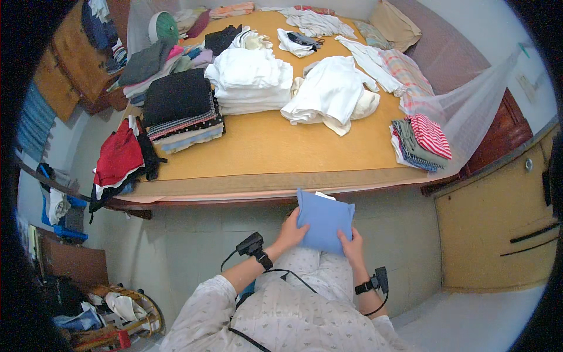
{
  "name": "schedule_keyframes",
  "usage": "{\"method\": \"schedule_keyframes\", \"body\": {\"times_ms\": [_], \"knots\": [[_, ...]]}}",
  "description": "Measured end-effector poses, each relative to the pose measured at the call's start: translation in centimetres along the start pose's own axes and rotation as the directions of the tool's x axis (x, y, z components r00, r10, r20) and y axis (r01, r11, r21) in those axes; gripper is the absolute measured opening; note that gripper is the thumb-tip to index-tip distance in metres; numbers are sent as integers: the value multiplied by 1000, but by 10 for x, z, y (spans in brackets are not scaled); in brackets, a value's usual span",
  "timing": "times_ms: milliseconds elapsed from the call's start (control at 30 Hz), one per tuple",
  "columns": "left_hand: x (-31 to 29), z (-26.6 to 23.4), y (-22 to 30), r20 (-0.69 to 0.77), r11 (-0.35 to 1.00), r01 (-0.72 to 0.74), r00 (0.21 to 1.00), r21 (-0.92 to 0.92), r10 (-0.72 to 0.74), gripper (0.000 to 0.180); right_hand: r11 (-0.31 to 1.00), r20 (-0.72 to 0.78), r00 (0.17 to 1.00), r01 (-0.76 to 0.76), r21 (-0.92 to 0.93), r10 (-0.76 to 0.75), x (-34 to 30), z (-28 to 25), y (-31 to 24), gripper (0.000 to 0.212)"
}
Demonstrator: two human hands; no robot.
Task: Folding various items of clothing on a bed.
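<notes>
Both my hands hold a flat, square, light-blue piece that looks like folded cloth [325,222], above my lap and just off the bed's near edge. A small white bit shows at its top edge. My left hand [291,232] grips its left side, thumb on the front face. On its right lower edge my right hand [352,244] is closed the same way. The fingers behind it are hidden. Beyond it on the bed [281,152] stand a stack of folded white clothes [249,82] and a loose heap of white garments [331,91].
To the left are a pile topped with black cloth [179,97] and red and black garments [119,155] hanging over the bed's edge. A small folded stack with red-striped cloth [430,136] sits at the right corner beside a mosquito net [469,117]. A wooden cabinet [498,229] stands right.
</notes>
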State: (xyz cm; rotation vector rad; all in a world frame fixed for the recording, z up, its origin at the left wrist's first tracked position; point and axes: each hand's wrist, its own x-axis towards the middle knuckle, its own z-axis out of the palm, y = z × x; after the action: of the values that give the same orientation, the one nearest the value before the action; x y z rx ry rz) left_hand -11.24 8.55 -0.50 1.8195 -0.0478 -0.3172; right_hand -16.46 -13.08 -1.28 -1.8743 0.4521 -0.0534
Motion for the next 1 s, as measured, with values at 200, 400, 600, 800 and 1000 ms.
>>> {"method": "schedule_keyframes", "body": {"times_ms": [200,400,600,800,1000], "knots": [[-19,5,-4,-91,1000,-4,996,10,5,63,992,-107,992,-60,109,71,-24,13,9,46],[-21,6,1,-148,999,-47,988,-4,46,60,984,-74,996,-36,173,50,-21,12,7,39],[-17,7,-3,-133,998,-66,989,-9,65,59,980,-81,994,-56,190,73,-18,12,7,44],[-18,5,-1,-125,999,-46,991,-13,44,60,983,-90,992,-73,167,88,-18,13,8,43],[-18,5,0,-106,1000,-24,994,-2,24,60,978,-98,992,-54,201,75,-16,13,13,47]]}}
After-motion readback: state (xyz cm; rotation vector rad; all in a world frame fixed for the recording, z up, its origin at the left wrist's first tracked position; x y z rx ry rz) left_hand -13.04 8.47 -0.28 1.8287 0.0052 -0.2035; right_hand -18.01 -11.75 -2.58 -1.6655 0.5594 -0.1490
